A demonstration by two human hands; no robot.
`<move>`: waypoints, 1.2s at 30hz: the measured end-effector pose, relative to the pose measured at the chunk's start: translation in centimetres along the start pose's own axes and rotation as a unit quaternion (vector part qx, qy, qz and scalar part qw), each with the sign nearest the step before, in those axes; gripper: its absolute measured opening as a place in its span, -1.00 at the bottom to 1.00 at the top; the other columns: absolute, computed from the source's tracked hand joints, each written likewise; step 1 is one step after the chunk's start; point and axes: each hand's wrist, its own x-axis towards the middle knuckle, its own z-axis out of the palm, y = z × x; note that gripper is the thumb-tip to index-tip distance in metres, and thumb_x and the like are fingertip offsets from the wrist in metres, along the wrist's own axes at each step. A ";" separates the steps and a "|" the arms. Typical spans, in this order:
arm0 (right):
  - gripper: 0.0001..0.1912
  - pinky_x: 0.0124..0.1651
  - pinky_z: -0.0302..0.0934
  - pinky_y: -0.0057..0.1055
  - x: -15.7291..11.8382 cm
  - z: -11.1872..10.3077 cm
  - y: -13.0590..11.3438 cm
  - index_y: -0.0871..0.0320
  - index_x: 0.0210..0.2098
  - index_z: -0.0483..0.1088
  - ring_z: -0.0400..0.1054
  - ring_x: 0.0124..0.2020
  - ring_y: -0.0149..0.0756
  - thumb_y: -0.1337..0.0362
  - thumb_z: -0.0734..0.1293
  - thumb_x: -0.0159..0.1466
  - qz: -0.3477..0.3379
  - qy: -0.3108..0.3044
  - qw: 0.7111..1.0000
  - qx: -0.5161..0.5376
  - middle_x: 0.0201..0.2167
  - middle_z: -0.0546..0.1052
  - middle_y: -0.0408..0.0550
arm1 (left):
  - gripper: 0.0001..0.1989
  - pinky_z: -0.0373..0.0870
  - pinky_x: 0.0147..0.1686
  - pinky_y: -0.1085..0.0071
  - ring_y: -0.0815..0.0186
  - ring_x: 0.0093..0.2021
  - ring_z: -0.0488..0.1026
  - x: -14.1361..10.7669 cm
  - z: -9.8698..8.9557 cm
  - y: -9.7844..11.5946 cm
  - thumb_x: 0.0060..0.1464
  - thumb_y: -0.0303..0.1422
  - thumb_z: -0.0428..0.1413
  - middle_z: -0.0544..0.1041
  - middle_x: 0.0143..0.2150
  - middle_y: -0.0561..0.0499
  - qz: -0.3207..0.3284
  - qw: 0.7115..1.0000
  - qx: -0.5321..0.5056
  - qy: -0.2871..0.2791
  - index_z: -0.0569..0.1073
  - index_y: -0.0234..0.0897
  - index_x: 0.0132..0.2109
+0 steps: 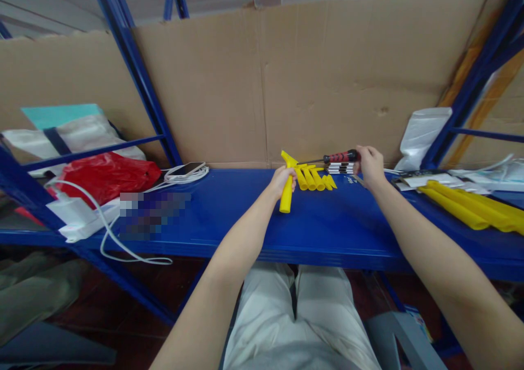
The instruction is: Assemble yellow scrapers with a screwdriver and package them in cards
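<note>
My left hand (278, 181) is wrapped round a yellow plastic handle-like piece (286, 200), tilted with its angled head upward. In my right hand (371, 166) is a screwdriver (340, 156) with a red and black handle, gripped near the handle's end. Its shaft points left, and the tip meets or lies just beside the head of the yellow piece; I cannot tell which. Just right of my left hand lie several similar yellow pieces (311, 181) in a row. White sticks with black bands (340, 168) and tiny metal-looking bits (351, 180) lie near my right hand.
On the blue shelf top (241, 217), long yellow tubes (462, 209) lie at right near a white bag (423, 135). A phone (186, 169), a red plastic bag (110, 174) and a white power strip (88, 225) with cables are at left. Cardboard (213, 86) closes the back.
</note>
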 end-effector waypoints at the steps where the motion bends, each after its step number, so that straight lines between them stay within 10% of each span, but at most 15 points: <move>1: -0.64 -0.68 -0.02 -0.40 0.0 0.1 -0.2 0.06 -0.44 0.19 0.10 -0.72 -0.39 -0.08 0.31 0.09 0.000 0.004 1.000 0.008 -0.70 0.16 -0.26 | -0.79 0.03 -0.75 0.56 0.50 -0.81 0.10 0.0 0.0 0.0 -0.22 -0.55 -0.01 0.20 -0.70 0.23 0.001 1.000 0.000 -0.003 0.12 -0.20 -0.42; 36: -0.70 -0.75 -0.07 -0.48 -1.5 0.6 -1.4 0.09 -0.52 0.19 0.04 -0.79 -0.47 0.07 0.31 0.19 0.024 -0.013 1.000 0.015 -0.80 0.14 -0.30 | -0.80 0.01 -0.73 0.55 0.49 -0.81 0.08 0.2 -0.4 -0.1 -0.21 -0.57 -0.02 0.17 -0.70 0.23 -0.004 1.000 0.002 0.012 0.14 -0.21 -0.41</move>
